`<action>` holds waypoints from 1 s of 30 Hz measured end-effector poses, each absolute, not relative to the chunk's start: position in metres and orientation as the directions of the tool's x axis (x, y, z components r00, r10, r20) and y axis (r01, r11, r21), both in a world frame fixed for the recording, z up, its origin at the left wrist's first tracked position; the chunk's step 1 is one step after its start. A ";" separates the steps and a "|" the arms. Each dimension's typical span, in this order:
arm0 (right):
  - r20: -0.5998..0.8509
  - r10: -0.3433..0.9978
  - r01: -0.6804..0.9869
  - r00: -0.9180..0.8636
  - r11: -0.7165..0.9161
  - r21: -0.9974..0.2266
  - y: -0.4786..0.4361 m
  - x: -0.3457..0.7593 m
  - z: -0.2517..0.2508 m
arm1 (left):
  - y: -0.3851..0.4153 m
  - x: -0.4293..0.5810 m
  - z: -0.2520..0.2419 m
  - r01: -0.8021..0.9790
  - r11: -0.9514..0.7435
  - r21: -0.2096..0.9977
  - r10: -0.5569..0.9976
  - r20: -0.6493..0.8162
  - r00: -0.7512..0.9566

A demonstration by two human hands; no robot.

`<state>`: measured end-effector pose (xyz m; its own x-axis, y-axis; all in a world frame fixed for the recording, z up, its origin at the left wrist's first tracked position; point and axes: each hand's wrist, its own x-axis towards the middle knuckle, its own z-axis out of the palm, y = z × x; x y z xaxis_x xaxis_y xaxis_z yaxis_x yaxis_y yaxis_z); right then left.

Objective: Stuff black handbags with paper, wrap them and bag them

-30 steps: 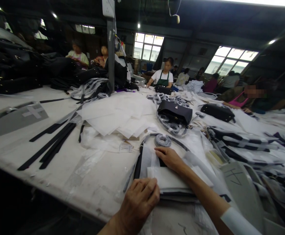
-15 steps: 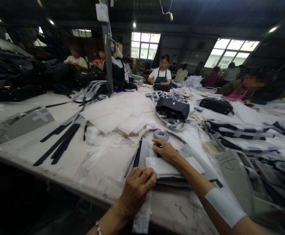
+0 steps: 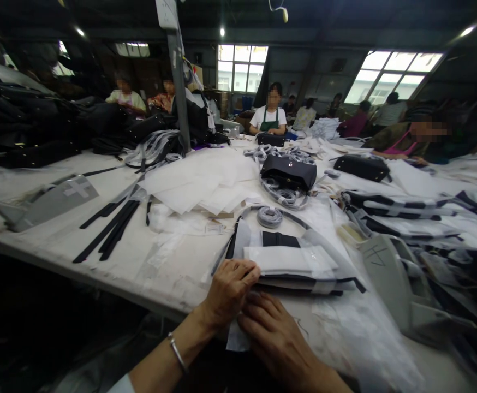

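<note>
In front of me lies a flat black bag [image 3: 277,238] partly covered by white wrapping, with a folded white packet [image 3: 290,258] on it. Curled fingers of my left hand [image 3: 231,289] grip a translucent plastic strip [image 3: 237,337] beside the packet's left end. Just below and to the right, my right hand [image 3: 277,330] has its fingers bent together over the same strip at the table's front edge. Both hands nearly touch, and their fingertips are partly hidden. A wrapped coil of strap [image 3: 269,216] sits behind the black bag.
White sheets [image 3: 197,180] lie beyond, and black strips [image 3: 115,229] to the left. Grey tape dispensers [image 3: 394,278] stand at right and far left. A finished black handbag [image 3: 288,173] and wrapped bags [image 3: 398,204] cover the table further back. Co-workers sit across the table.
My right hand has left the top of the black bag and come down toward me, beside my left hand. The left hand stays near the packet's corner.
</note>
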<state>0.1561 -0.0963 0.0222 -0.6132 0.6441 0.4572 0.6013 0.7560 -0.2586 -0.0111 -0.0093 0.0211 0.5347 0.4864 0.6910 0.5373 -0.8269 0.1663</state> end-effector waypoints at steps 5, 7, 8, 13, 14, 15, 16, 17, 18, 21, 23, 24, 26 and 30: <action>0.581 0.644 0.513 -0.498 0.759 -0.401 -0.088 0.152 0.014 | -0.004 -0.015 0.023 0.534 -0.838 0.113 0.455 0.687 0.567; 0.596 0.657 0.467 -0.463 0.752 -0.466 -0.091 0.157 0.016 | -0.002 -0.016 0.021 0.531 -0.841 0.101 0.448 0.679 0.582; 0.594 0.666 0.454 -0.451 0.744 -0.490 -0.093 0.159 0.016 | -0.001 -0.016 0.020 0.529 -0.843 0.095 0.444 0.678 0.586; 0.574 0.714 0.432 -0.401 0.700 -0.569 -0.107 0.160 0.008 | 0.000 -0.017 0.010 0.554 -0.831 0.051 0.434 0.683 0.588; 0.568 0.725 0.430 -0.390 0.689 -0.583 -0.109 0.159 0.007 | 0.000 -0.018 0.008 0.557 -0.830 0.045 0.435 0.678 0.593; 0.560 0.734 0.431 -0.384 0.679 -0.594 -0.111 0.158 0.007 | 0.000 -0.018 0.007 0.556 -0.830 0.042 0.433 0.675 0.597; 0.553 0.738 0.431 -0.387 0.675 -0.599 -0.111 0.157 0.008 | -0.001 -0.018 0.006 0.551 -0.833 0.039 0.429 0.674 0.601; 0.553 0.734 0.427 -0.394 0.679 -0.598 -0.110 0.156 0.011 | -0.001 -0.018 0.006 0.544 -0.838 0.036 0.422 0.674 0.606; 0.553 0.731 0.423 -0.400 0.683 -0.596 -0.109 0.156 0.016 | -0.002 -0.018 0.007 0.537 -0.843 0.030 0.414 0.673 0.613; 0.572 0.724 0.435 -0.385 0.689 -0.580 -0.097 0.159 0.036 | -0.006 -0.017 0.010 0.525 -0.851 -0.002 0.388 0.672 0.631; 0.576 0.741 0.476 -0.345 0.667 -0.573 -0.086 0.162 0.050 | -0.007 -0.017 0.012 0.538 -0.843 -0.028 0.375 0.687 0.623; 0.569 0.752 0.501 -0.332 0.652 -0.569 -0.080 0.163 0.055 | -0.008 -0.017 0.012 0.543 -0.839 -0.038 0.367 0.698 0.615; 0.550 0.770 0.544 -0.324 0.627 -0.558 -0.067 0.165 0.063 | -0.010 -0.019 0.012 0.531 -0.846 -0.043 0.347 0.713 0.609; 0.472 0.815 0.634 -0.335 0.566 -0.527 -0.038 0.170 0.069 | -0.017 -0.023 0.017 0.490 -0.867 0.095 0.417 0.678 0.606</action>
<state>0.1704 -0.0376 0.0686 -0.3353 0.8153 0.4721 0.6341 0.5659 -0.5269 -0.0231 -0.0165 0.0165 0.6057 0.4165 0.6779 0.4895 -0.8668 0.0952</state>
